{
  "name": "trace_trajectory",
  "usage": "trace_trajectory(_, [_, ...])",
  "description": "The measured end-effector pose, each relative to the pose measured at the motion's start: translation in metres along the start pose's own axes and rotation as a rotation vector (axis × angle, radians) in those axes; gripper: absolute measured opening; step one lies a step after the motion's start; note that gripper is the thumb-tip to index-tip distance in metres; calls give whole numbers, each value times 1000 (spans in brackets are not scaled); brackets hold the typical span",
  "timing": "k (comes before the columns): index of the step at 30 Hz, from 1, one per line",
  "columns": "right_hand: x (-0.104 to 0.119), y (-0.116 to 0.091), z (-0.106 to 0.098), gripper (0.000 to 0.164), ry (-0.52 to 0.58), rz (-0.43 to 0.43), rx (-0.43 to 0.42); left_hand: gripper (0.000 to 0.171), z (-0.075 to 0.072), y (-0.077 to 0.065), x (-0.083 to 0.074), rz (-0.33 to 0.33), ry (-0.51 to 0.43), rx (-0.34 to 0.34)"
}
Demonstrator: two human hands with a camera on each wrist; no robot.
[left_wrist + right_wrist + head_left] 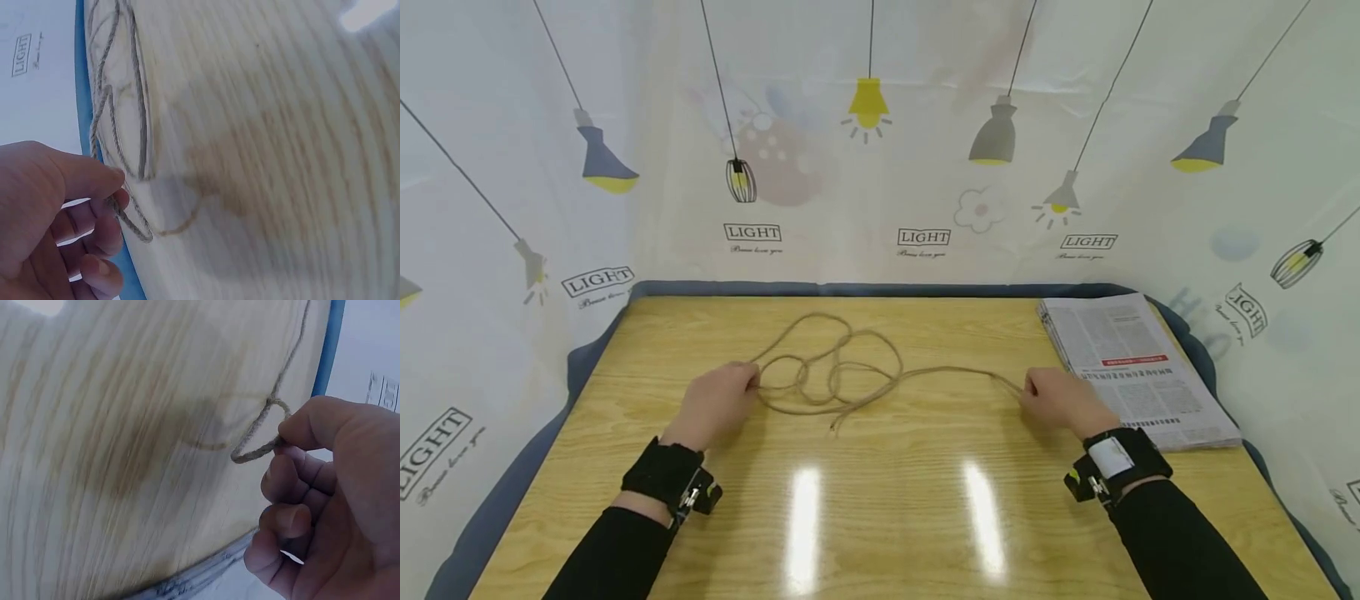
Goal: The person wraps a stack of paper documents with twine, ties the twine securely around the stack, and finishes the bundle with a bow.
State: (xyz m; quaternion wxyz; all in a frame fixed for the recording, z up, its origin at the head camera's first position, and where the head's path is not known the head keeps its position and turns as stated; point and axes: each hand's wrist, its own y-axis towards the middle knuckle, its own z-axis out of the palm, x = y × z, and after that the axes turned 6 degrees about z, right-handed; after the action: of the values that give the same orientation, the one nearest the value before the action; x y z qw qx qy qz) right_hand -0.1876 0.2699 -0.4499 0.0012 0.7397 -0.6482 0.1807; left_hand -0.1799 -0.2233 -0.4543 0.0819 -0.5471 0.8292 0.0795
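Observation:
A thin brown twine rope (951,368) lies on the wooden table in loose, crossing loops, one frayed end toward the near side. At the left of the loops my left hand (718,404) pinches the rope; in the left wrist view its thumb (94,178) and forefinger meet on it, the other fingers loosely curled. Farther right, my right hand (1063,402) grips the stretch that runs out from the loops. Seen from the right wrist, a small closed loop (256,453) of rope sticks out from between thumb and forefinger, its crossing just beyond the fingertips.
A stack of newspapers (1138,379) lies at the table's right, just beyond my right hand. Behind the wooden table (887,517) hangs a white cloth (820,192) printed with lamps, and a dark blue border runs along the table's edge.

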Motion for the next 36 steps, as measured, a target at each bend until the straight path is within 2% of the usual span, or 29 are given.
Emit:
trace_trajectory(6, [-18,-7,-17,29,-16,138,-12,6,-9,-7,15,-106,11,-29])
trace_trajectory(10, [-21,-9,-20,27,-33,210,-40,11,-10,-10,23,-166,26,19])
trace_trajectory(13, [-12,-4,-14,22,-42,240,-82,23,-11,-8,16,-164,39,44])
trace_trajectory(15, [1,2,-7,16,-47,214,-151,28,-11,-4,4,-141,34,16])
trace_trajectory(17, [21,9,1,14,-58,150,-214,29,-8,2,-10,-83,24,-52])
trace_trajectory(19, [43,15,11,21,-68,52,-264,26,-2,10,-25,-12,4,-101])
trace_trajectory(21, [65,22,23,35,-88,-62,-286,23,6,19,-42,68,-12,-115])
trace_trajectory(25, [103,34,47,51,-104,-230,-242,23,23,34,-75,160,-40,-12])
trace_trajectory(28, [122,39,59,53,-76,-298,-226,21,35,41,-91,194,-28,38])
trace_trajectory(29, [127,40,62,51,-58,-311,-229,18,39,43,-94,204,-22,37])
trace_trajectory(32, [134,41,66,37,-28,-339,-265,7,45,48,-99,236,-19,-21])
trace_trajectory(36, [132,41,63,15,-12,-333,-294,9,40,52,-100,238,-84,-106])
